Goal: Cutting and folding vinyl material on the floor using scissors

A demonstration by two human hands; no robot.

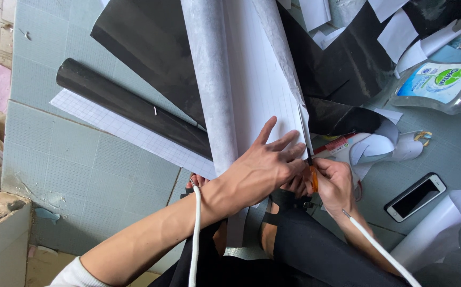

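A long white sheet with a fine grid [252, 79] lies unrolled across the tiled floor, its grey backing curled along both edges. My left hand [265, 162] presses flat on its near end, fingers spread. My right hand [334, 183] grips orange-handled scissors [313, 178] whose blades sit at the sheet's right edge, partly hidden by my left fingers. Below the hands are my feet in black strap sandals.
A dark rolled tube [129, 106] lies on gridded paper at left. Black film sheets [347, 64] and white paper scraps spread at the top right. A clear bottle [443, 85], a phone [415, 196] and a white paper roll [432, 228] lie to the right.
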